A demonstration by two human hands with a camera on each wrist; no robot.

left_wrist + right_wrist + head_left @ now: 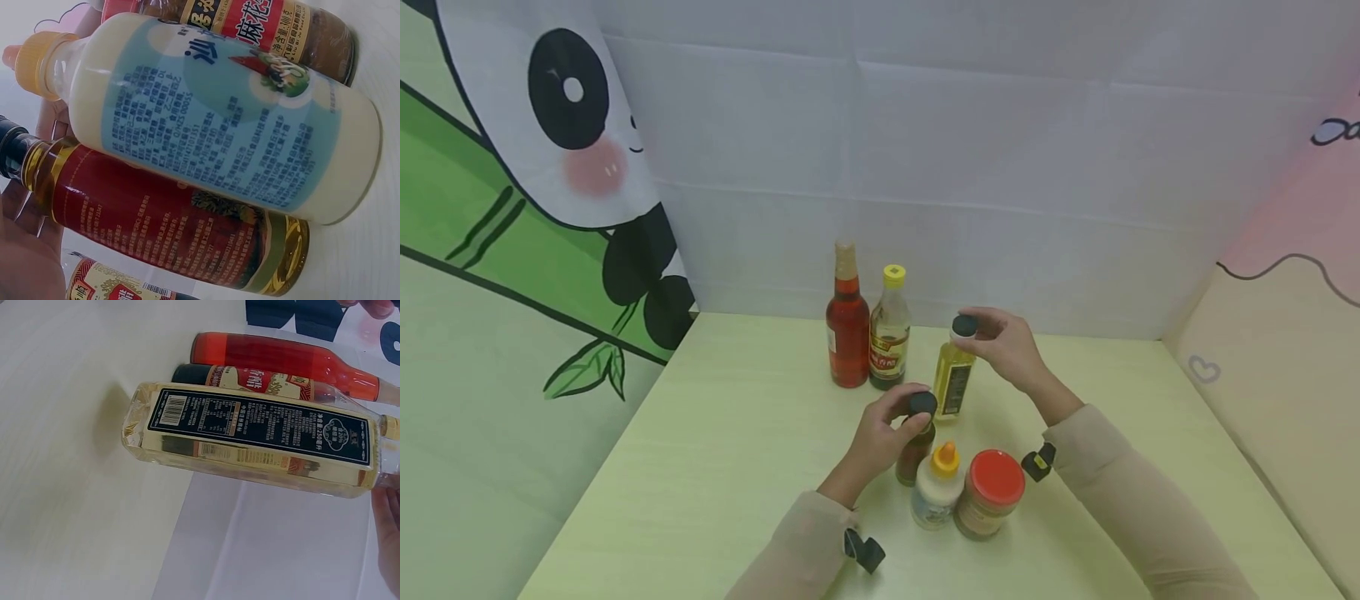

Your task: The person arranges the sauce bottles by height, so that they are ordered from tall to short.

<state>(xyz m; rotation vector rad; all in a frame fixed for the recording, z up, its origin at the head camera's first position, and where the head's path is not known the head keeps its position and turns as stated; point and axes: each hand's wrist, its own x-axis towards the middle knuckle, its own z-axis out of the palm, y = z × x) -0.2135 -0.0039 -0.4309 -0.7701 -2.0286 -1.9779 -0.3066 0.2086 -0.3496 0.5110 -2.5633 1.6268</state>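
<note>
In the head view my left hand (882,429) pinches the black cap of a small red-labelled bottle (156,215), which stands upright. My right hand (1006,346) grips the black cap of a square bottle of yellow oil (953,379), with thumb and fingers on either side. That oil bottle tilts slightly; I cannot tell whether its base touches the table. Its dark label with a barcode faces the right wrist camera. Close in front of the left hand's bottle is a white squeeze bottle (936,496) with an orange nozzle. Beside it sits a red-lidded jar (992,493) of brown paste.
Behind the hands stand a tall bottle of red liquid (847,342) and a yellow-capped vinegar bottle (890,333), side by side. The pale table (722,442) meets a white cloth backdrop (1000,150) at the back, with printed panels on both sides.
</note>
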